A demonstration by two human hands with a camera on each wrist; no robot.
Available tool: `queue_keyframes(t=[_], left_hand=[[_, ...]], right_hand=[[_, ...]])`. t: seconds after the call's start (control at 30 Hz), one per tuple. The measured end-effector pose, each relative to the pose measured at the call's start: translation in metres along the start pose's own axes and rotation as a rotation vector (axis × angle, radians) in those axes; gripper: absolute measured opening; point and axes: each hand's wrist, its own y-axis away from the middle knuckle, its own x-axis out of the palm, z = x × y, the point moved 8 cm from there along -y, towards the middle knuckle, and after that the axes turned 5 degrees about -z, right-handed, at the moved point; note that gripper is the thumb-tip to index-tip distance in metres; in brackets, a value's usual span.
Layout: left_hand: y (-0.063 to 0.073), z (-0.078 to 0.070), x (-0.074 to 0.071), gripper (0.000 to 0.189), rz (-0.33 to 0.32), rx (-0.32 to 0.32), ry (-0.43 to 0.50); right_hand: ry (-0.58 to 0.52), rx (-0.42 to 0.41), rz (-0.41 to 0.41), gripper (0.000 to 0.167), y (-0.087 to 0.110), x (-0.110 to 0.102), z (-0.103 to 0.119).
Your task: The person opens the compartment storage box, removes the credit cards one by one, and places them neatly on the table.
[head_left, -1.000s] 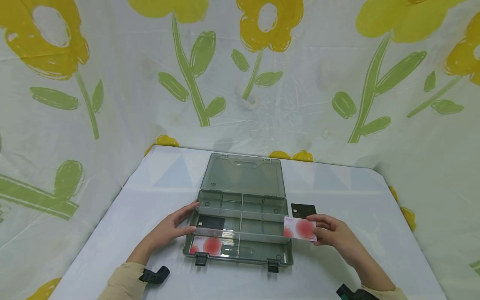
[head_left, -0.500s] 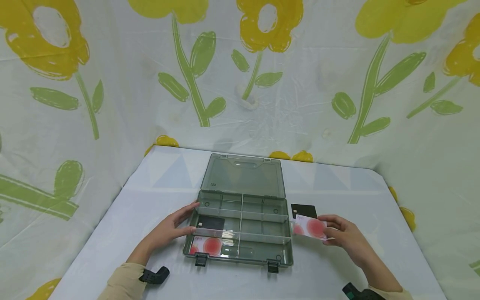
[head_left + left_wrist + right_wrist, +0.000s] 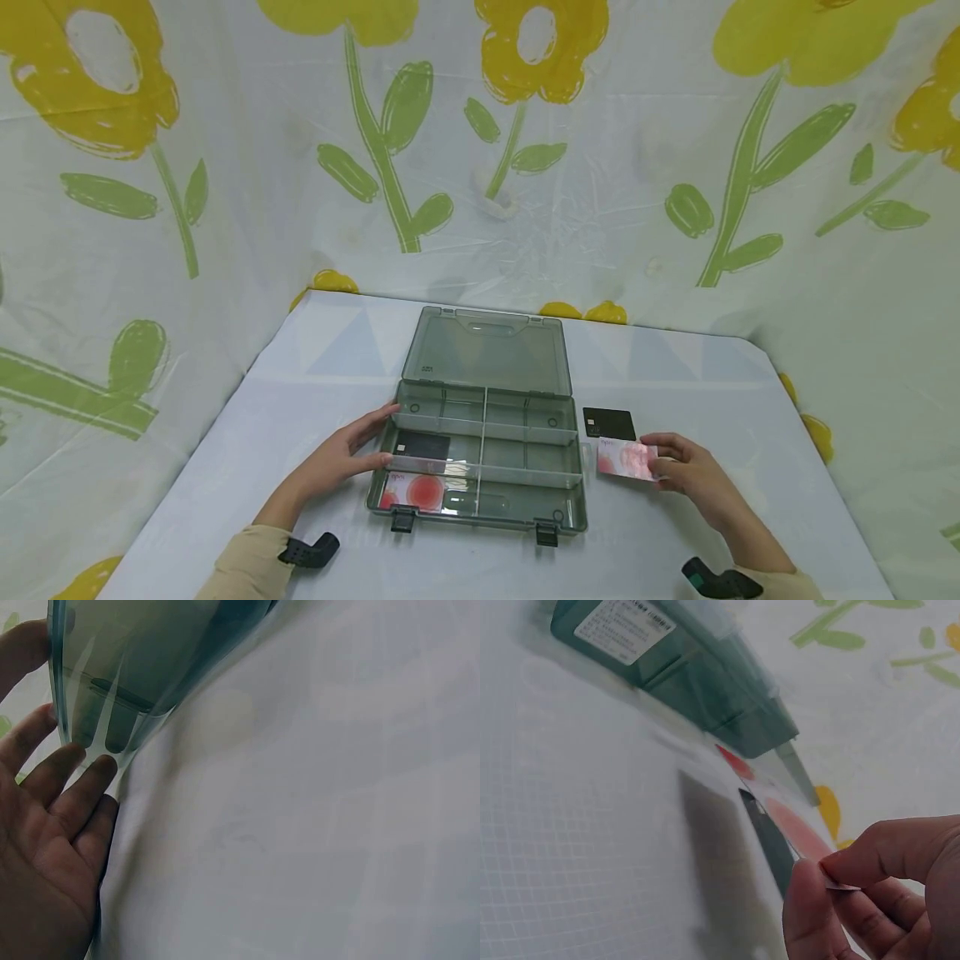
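In the head view, my right hand [image 3: 693, 477] pinches the right end of a white card with pink-red circles [image 3: 627, 459], raised above the table beside the box. The right wrist view shows the thumb and fingertips on the card's edge [image 3: 795, 825]. A black card [image 3: 608, 422] lies just behind it on the table. My left hand [image 3: 333, 460] rests its fairly straight fingers against the left side of a smoky-green compartment box [image 3: 529, 454], whose lid [image 3: 487, 350] lies back. Inside its left compartments are a black card [image 3: 422, 445] and another pink-circled card [image 3: 415, 491].
Clear dividers [image 3: 482, 446] split the box into several compartments. Two dark latches [image 3: 402, 521] hang at its front edge. A white cloth [image 3: 285, 408] covers the table, and flower-printed fabric [image 3: 585, 192] surrounds it. A label [image 3: 625, 630] shows on the box's side.
My right hand has drawn the pink-circled card rightward, from over the box's right edge to beside it, and its tilt has changed. The left hand and box have stayed in place.
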Motion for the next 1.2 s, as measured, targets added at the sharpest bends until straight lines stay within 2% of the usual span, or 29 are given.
queue_keyframes(t=[0.17,0.3,0.47,0.63,1.0,1.2], left_hand=[[0.000,-0.001,0.000,0.075,0.001,0.012,0.005],[0.000,-0.002,0.000,0.075,0.000,0.008,-0.001],[0.000,-0.004,-0.001,0.075,-0.002,0.006,0.010],[0.000,-0.004,-0.001,0.074,0.004,0.008,0.018],[0.000,-0.002,0.000,0.075,0.007,0.007,0.010],[0.000,-0.003,-0.001,0.076,0.001,-0.004,0.003]], right_hand=[[0.027,0.019,-0.018,0.047,-0.011,0.005,-0.013],[0.133,-0.003,-0.060,0.046,-0.015,0.008,-0.015],[0.274,-0.038,-0.109,0.047,-0.015,0.010,-0.009],[0.317,-0.073,-0.142,0.044,-0.014,0.013,-0.003],[0.494,-0.175,-0.209,0.037,-0.013,0.017,0.007],[0.525,-0.202,-0.223,0.037,-0.011,0.020,0.010]])
